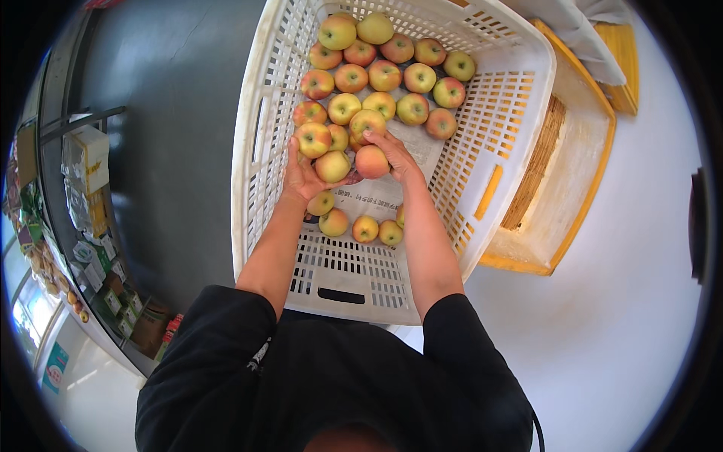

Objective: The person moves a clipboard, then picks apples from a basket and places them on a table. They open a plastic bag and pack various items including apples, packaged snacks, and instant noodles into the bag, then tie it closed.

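Note:
Both hands are inside a white slatted plastic crate [253, 226]. My left hand [302, 176] cradles red-and-yellow apples, among them an upper apple [313, 140] and a paler yellow apple [332, 166]. My right hand [399, 158] curls around a redder apple [372, 162], its thumb against a yellowish apple [367, 124] above. Between the hands more apples are partly covered, so which hand bears them is unclear. Several apples [384, 75] lie in rows at the crate's far end, and a few apples [365, 229] line its near end. Printed newspaper [418, 144] lines the bottom.
Right of the crate lies a yellow-edged container [582, 186] with a pale interior, near white sheeting [599, 39]. Dark grey floor [169, 141] stretches along the left. Beyond it are a white foam box [87, 158] and shelves with packaged goods [113, 299].

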`<state>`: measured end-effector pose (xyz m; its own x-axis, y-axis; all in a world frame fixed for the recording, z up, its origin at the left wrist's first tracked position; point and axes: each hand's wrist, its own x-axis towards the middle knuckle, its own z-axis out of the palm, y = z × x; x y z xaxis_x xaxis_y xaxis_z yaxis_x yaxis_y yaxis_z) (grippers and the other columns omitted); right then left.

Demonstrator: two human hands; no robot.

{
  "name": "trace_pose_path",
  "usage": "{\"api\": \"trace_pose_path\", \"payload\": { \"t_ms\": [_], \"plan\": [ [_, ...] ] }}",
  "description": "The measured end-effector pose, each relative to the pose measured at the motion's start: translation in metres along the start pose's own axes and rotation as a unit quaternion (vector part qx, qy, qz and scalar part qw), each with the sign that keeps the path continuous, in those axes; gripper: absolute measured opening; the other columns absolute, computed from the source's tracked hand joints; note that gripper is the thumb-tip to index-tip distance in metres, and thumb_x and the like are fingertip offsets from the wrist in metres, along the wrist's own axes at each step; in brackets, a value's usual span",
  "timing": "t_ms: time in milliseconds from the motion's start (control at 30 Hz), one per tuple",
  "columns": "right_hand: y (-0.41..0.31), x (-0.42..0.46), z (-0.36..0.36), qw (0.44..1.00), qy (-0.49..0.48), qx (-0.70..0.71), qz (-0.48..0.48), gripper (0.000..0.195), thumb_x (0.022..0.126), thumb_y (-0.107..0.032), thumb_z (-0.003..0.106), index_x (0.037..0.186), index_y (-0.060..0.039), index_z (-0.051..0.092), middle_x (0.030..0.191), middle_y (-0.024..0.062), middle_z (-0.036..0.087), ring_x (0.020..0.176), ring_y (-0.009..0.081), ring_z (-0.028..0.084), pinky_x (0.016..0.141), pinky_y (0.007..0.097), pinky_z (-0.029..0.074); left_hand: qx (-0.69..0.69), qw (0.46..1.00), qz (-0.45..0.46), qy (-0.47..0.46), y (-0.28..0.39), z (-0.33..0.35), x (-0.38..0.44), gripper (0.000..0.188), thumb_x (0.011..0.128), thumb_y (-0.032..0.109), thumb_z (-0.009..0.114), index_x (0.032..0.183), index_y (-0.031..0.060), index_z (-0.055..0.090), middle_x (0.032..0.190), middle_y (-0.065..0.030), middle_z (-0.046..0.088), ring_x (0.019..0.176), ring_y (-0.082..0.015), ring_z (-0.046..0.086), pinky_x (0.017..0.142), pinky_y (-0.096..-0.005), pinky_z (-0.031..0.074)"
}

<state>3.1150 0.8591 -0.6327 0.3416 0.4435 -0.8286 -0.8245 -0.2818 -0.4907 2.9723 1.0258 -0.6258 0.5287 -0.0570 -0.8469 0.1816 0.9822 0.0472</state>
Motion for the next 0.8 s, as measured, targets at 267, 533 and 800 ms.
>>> {"api": "trace_pose_path", "payload": {
  "t_ms": [267, 533, 800],
  "plan": [
    [-0.001, 0.005, 0.021, 0.999, 0.031, -0.004, 0.032, 0.069, 0.079, -0.043, 0.072, 0.133, -0.0066, 0.050, 0.124, 0.0108, 0.058, 0.111, 0.0217, 0.059, 0.093, 0.0357, 0.050, 0.112, 0.994, 0.004, -0.001, 0.006, -0.011, 0.020, 0.085, 0.081, 0.065, 0.061, 0.145, 0.0162, 0.034, 0.147, -0.0093, 0.038, 0.134, -0.0309, 0.039, 0.098, -0.0649, 0.039],
    [0.002, 0.002, 0.030, 0.997, 0.052, 0.031, 0.043, 0.073, 0.082, -0.047, 0.069, 0.137, -0.0076, 0.044, 0.128, 0.0105, 0.054, 0.114, 0.0229, 0.057, 0.090, 0.0400, 0.052, 0.061, 0.995, 0.081, 0.008, -0.014, -0.012, 0.021, 0.066, 0.085, 0.048, 0.068, 0.135, 0.0121, 0.046, 0.134, -0.0039, 0.051, 0.123, -0.0189, 0.050, 0.102, -0.0397, 0.043],
    [0.010, -0.008, 0.009, 0.988, 0.061, 0.123, 0.070, 0.071, 0.081, -0.048, 0.070, 0.130, -0.0026, 0.047, 0.123, 0.0142, 0.058, 0.107, 0.0247, 0.062, 0.088, 0.0416, 0.054, 0.156, 0.983, 0.093, -0.010, -0.013, 0.017, 0.009, 0.068, 0.085, 0.045, 0.069, 0.138, 0.0098, 0.045, 0.128, -0.0065, 0.054, 0.121, -0.0188, 0.051, 0.103, -0.0341, 0.040]
  ]
}}
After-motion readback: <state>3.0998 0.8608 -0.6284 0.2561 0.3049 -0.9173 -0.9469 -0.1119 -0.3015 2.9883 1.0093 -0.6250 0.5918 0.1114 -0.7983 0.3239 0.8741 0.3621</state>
